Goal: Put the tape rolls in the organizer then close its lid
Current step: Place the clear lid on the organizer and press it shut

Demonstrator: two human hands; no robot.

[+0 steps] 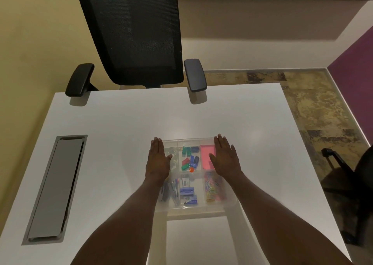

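Note:
A clear plastic organizer (190, 209) lies on the white table in front of me, with its transparent lid lying flat over the compartments. My left hand (158, 160) rests flat, fingers together, on the lid's left side. On the right side my right hand (225, 159) rests flat, partly over a pink pad (205, 155). Clear tape rolls (174, 157) show through the lid in the far left compartment, beside my left thumb. Other compartments hold coloured clips (189, 156), staple boxes (187, 192) and paper clips (212, 188).
A black mesh office chair (135, 32) stands at the table's far edge. A grey cable hatch (54, 188) is set into the table (121, 127) at the left. Another dark chair (351, 176) stands on the floor to the right.

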